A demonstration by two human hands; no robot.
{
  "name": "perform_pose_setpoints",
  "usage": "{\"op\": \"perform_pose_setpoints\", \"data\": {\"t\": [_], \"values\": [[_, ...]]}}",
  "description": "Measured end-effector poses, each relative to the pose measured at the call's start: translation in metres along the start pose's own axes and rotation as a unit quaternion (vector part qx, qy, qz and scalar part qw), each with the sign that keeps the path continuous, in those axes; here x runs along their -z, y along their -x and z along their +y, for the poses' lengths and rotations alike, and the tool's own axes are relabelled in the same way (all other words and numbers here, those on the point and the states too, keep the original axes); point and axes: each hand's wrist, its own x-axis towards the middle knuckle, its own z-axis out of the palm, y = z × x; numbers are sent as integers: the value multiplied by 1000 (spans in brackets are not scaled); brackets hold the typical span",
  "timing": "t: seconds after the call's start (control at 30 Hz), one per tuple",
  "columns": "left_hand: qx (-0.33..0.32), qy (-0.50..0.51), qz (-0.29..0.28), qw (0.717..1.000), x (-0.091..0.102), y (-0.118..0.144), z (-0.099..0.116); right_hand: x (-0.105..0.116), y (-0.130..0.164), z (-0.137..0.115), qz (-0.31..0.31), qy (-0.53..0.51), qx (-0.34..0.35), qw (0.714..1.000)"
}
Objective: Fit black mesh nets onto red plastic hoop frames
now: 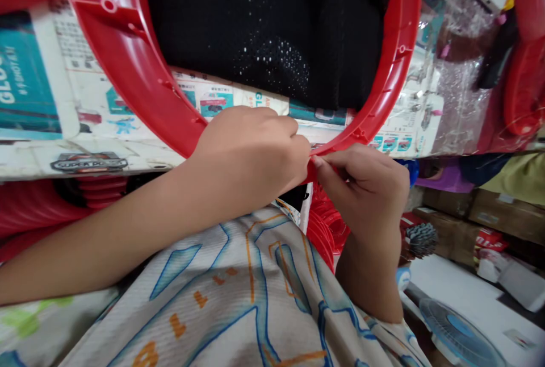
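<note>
A large red plastic ring (394, 80), with small bosses and ribs on its face, lies at the table's near edge. Black perforated mesh fabric (272, 20) covers much of its opening. My left hand (255, 142) is closed over the ring's near rim, knuckles up, its fingertips hidden. Just right of it, my right hand (366, 182) pinches with thumb and forefinger at the same edge. The fingertips of both hands nearly meet there. A bit of red shows at the pinch, too small to identify.
Printed cardboard sheets (123, 111) cover the tabletop. Clear plastic wrap (460, 66) and more red parts (525, 88) lie at the right. Red rings (323, 222) are stacked below the table edge. Lower right are cardboard boxes (502, 213) and a fan (460, 330).
</note>
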Motion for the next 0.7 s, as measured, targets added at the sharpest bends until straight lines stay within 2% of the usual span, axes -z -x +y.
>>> {"op": "perform_pose_setpoints", "data": {"t": [0.23, 0.37, 0.57, 0.7], "values": [[52, 22, 32, 998, -1, -2, 6, -1, 1, 0, 4, -20, -1, 1000], [48, 11, 54, 997, -4, -3, 7, -2, 0, 1, 9, -36, 8, 999], [15, 1, 73, 997, -5, 1, 4, 3, 3, -2, 24, -8, -28, 999], [20, -7, 73, 997, -5, 2, 4, 13, 2, -2, 29, 20, 10, 999]]}}
